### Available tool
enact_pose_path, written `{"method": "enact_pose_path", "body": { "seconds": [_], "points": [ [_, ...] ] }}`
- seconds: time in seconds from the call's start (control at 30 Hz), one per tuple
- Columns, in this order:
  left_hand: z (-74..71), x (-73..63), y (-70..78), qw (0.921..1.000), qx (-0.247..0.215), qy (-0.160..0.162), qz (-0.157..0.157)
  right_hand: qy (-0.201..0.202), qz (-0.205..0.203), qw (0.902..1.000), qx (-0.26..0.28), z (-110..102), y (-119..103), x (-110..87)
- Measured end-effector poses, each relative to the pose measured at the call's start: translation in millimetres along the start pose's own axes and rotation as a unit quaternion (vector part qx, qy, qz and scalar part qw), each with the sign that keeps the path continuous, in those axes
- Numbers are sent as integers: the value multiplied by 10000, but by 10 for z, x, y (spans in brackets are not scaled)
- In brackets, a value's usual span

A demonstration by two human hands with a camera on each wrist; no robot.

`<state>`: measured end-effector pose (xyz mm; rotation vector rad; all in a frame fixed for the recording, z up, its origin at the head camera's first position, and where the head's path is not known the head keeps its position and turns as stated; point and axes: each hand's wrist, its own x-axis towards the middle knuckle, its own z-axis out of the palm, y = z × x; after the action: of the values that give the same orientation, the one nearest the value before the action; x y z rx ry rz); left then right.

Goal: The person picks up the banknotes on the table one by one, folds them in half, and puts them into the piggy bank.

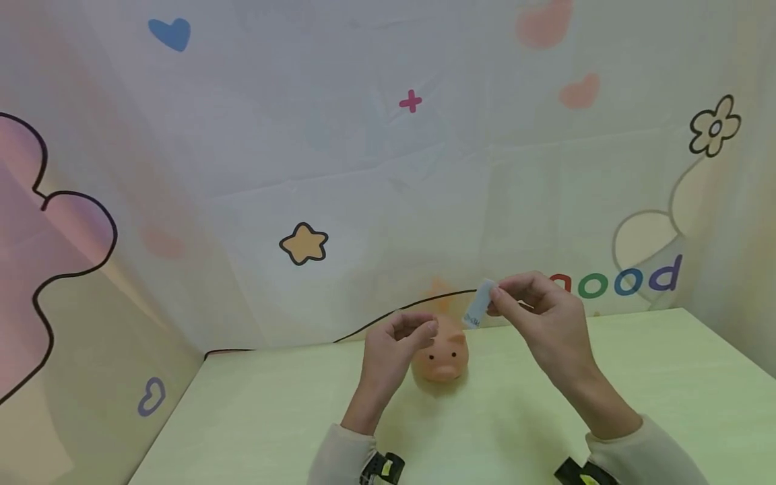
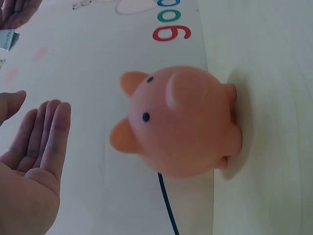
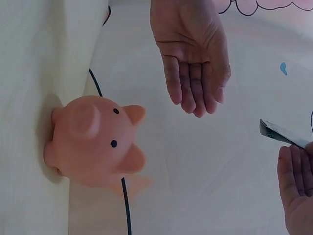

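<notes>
An orange-pink piggy bank (image 1: 441, 364) stands upright on the table, its snout and two black eyes turned towards me. My right hand (image 1: 548, 327) pinches a small folded pale blue-green banknote (image 1: 477, 306) between thumb and fingers, above and to the right of the pig. In the right wrist view the folded edge of the banknote (image 3: 276, 133) shows dark. My left hand (image 2: 39, 156) holds nothing; its fingers are loosely extended and the thumb is apart from them. From the head view it overlaps the pig's left side. The top of the pig is partly hidden there.
The pale table (image 1: 254, 411) runs back to a hanging cloth backdrop (image 1: 376, 222) printed with hearts, a star, a flower and coloured letters. More of this cloth hangs along the left side.
</notes>
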<state>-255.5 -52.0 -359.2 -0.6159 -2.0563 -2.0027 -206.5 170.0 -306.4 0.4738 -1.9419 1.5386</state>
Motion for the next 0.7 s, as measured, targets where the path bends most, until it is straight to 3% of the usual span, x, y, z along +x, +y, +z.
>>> {"method": "enact_pose_path", "body": {
  "seconds": [0.1,0.2,0.4,0.7],
  "points": [
    [-69,41,-74,9992,163,360,102,68,55,9999,94,48,28,46],
    [-110,72,-122,9983,179,503,217,107,113,9995,291,106,61,96],
    [-119,103,-181,9988,136,443,158,258,332,9985,363,217,130,175],
    [-128,115,-370,9959,856,257,-153,553,694,9957,255,362,236,246]
  ]
}}
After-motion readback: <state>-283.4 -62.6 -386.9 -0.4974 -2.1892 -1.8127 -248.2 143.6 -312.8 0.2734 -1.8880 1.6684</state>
